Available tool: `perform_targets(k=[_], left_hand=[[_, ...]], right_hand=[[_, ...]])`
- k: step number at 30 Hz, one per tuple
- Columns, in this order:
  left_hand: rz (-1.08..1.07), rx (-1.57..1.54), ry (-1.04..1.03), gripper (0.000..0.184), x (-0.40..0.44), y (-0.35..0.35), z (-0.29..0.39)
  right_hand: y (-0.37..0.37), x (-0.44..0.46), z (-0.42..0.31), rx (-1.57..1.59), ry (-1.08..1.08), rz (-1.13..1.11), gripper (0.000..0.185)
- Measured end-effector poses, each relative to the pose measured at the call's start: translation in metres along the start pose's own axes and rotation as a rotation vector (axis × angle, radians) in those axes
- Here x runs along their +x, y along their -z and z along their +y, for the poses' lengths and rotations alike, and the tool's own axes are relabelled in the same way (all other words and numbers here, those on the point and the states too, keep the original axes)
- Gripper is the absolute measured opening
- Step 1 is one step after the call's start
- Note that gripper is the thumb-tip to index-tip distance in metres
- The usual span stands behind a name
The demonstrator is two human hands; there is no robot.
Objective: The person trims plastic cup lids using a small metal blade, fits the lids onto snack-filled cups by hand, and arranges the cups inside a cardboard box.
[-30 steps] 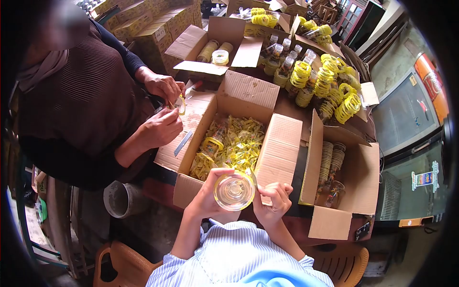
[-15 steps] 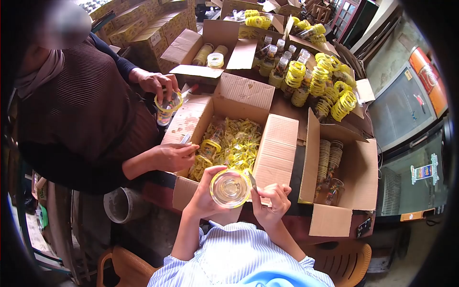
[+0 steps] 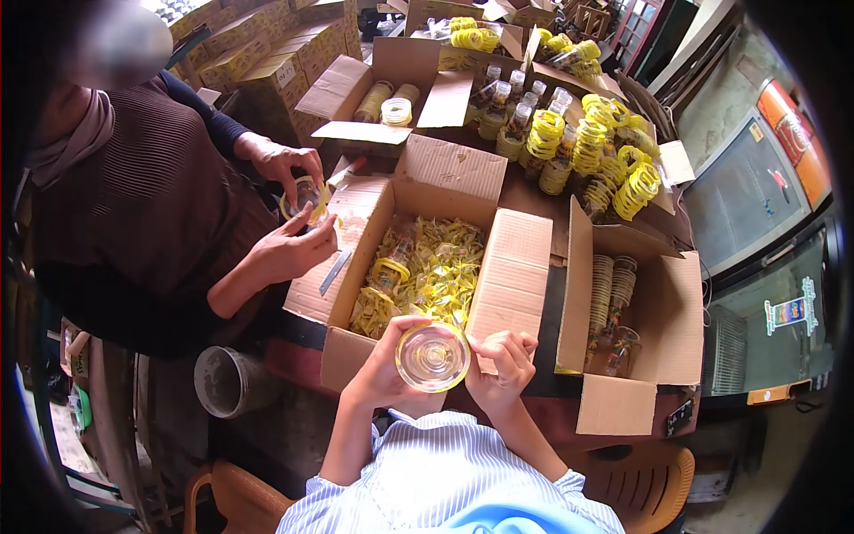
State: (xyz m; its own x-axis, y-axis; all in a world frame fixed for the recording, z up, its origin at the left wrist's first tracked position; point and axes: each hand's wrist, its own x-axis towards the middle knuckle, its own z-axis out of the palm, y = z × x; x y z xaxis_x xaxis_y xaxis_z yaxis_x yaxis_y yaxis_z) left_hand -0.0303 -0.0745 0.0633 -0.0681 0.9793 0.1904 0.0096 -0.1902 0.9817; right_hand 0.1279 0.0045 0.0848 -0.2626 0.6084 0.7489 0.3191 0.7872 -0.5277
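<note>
My left hand [image 3: 378, 372] is wrapped around the side of a clear plastic cup [image 3: 433, 358], whose round end faces me. A thin yellow edge shows along the cup's far rim. My right hand [image 3: 503, 367] is closed with its fingertips against the cup's right side. The small blade in it is mostly hidden now. Just beyond the cup stands an open cardboard box [image 3: 511, 271] filled with yellow plastic scraps [image 3: 445, 262]. A cup with a yellow rim [image 3: 382, 274] lies among the scraps.
A co-worker [image 3: 133, 196] on the left handles another cup [image 3: 307, 198]. A metal blade [image 3: 334, 272] rests on the box's left flap. To the right, a box [image 3: 678, 311] holds stacked cups. Yellow-ringed cups [image 3: 587, 147] crowd the table's back. A grey bucket [image 3: 222, 383] stands lower left.
My right hand's fingers have closed in against the cup, and the blade has gone mostly out of sight. The co-worker's lower hand has moved up to their cup, leaving a blade on the flap.
</note>
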Motion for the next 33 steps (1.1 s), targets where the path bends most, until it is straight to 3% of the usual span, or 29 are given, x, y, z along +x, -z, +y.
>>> perform_targets(k=[9, 12, 20, 23, 26, 33], left_hand=[[-0.009, -0.146, -0.055, 0.089, 0.005, 0.002, 0.0], [-0.1, -0.144, -0.001, 0.089, 0.004, -0.002, 0.003], [0.03, -0.525, -0.016, 0.094, 0.006, -0.005, -0.003], [0.04, -0.135, -0.009, 0.096, 0.006, -0.004, -0.001], [0.084, -0.127, 0.053, 0.093, 0.006, -0.007, -0.002], [0.094, -0.027, -0.075, 0.085, 0.009, -0.004, -0.002]], right_hand=[[0.003, -0.003, -0.001, 0.034, -0.022, -0.006, 0.021], [0.001, -0.001, 0.0, 0.017, -0.015, 0.002, 0.021], [0.005, -0.002, -0.003, 0.054, -0.035, 0.028, 0.021], [0.004, -0.004, -0.006, 0.03, 0.001, -0.001, 0.022], [0.004, -0.003, -0.004, 0.005, 0.035, -0.001, 0.021], [0.005, -0.002, 0.001, 0.043, 0.034, -0.043, 0.022]])
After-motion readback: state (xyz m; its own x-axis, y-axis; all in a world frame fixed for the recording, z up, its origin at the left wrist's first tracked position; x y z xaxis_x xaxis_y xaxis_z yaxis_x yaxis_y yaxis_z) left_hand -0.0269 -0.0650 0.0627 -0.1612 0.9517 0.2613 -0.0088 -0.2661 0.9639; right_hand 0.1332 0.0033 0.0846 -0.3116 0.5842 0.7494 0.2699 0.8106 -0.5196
